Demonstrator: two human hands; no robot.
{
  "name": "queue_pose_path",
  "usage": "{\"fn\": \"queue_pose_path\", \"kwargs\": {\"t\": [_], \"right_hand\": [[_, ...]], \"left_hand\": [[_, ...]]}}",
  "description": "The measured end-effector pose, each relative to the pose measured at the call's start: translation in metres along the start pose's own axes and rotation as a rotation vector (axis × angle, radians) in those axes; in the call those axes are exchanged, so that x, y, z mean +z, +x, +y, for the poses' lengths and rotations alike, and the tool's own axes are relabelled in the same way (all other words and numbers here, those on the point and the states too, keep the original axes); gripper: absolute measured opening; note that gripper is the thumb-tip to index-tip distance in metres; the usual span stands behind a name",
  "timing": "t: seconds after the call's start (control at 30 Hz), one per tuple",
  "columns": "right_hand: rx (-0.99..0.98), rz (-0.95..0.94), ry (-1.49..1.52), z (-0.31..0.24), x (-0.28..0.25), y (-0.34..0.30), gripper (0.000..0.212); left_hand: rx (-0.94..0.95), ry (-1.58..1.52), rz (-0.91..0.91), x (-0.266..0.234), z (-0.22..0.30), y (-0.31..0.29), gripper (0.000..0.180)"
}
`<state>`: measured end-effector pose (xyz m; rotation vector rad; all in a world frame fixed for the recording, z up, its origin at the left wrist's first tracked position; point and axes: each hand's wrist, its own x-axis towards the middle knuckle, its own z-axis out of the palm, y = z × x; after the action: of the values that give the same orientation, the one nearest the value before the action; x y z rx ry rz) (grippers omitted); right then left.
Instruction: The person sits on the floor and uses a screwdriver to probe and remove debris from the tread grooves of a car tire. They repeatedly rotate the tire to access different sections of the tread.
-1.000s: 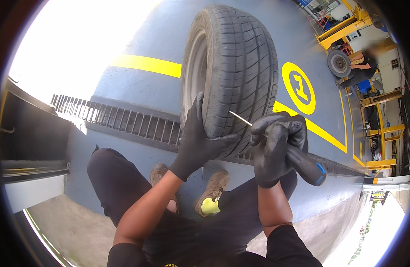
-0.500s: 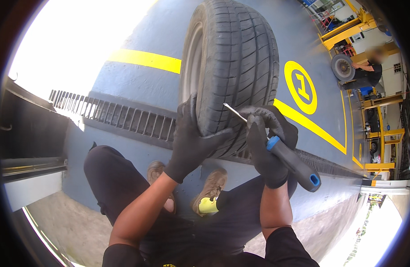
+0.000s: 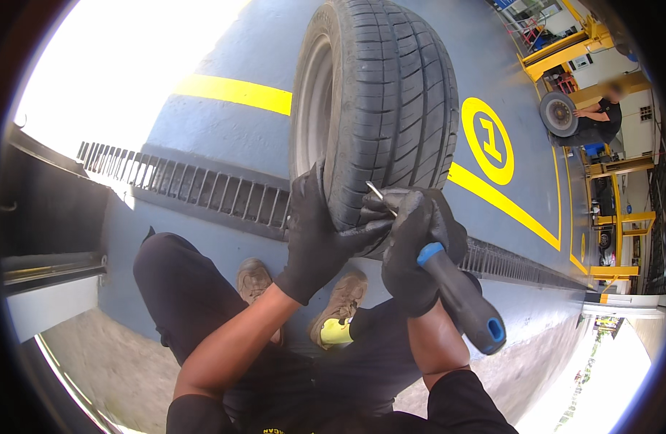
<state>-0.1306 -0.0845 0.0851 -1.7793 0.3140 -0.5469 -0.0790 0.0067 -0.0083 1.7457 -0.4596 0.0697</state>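
A wheel with a black treaded tyre (image 3: 401, 94) stands upright in front of me, its pale metal rim facing left. My left hand (image 3: 311, 242), in a dark glove, grips the tyre's near edge, fingers on the sidewall and thumb across the tread. My right hand (image 3: 423, 242), also gloved, is closed around a screwdriver (image 3: 459, 296) with a black and blue handle. Its thin metal shaft points up and left, the tip close to the lower tread. Whether the tip touches the rubber I cannot tell. Some right fingers reach against the tread beside the shaft.
A dark drain grate (image 3: 202, 188) crosses the blue floor beneath the wheel. Yellow lines (image 3: 503, 206) mark the floor. My shoes (image 3: 344, 300) are between my knees and the wheel. At the far right another person (image 3: 604, 116) handles a second wheel (image 3: 559, 113) near yellow lift posts (image 3: 564, 54).
My right hand has shifted left and slightly down, closer to my left thumb, and the screwdriver handle has dropped lower. My left hand has moved slightly right, still on the tyre.
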Motion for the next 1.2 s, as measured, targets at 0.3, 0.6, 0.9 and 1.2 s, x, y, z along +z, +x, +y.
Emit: {"fn": "queue_pose_path", "kwargs": {"t": [0.3,0.6,0.9,1.2], "right_hand": [[0.120,-0.009,0.330,0.019,-0.022,0.040,0.044],[-0.365,-0.087,-0.216,0.008,-0.032,0.022,0.021],[-0.578,-0.159,-0.429,0.038,-0.043,0.016,0.022],[-0.537,-0.100,-0.506,0.028,-0.025,0.009,0.021]], "left_hand": [[-0.050,0.002,-0.002,-0.003,0.002,0.009,0.101],[-0.080,-0.079,-0.021,0.000,0.000,0.009,0.096],[-0.056,-0.080,-0.016,0.003,0.007,0.009,0.090],[-0.096,-0.277,0.030,0.007,-0.007,-0.001,0.097]]}}
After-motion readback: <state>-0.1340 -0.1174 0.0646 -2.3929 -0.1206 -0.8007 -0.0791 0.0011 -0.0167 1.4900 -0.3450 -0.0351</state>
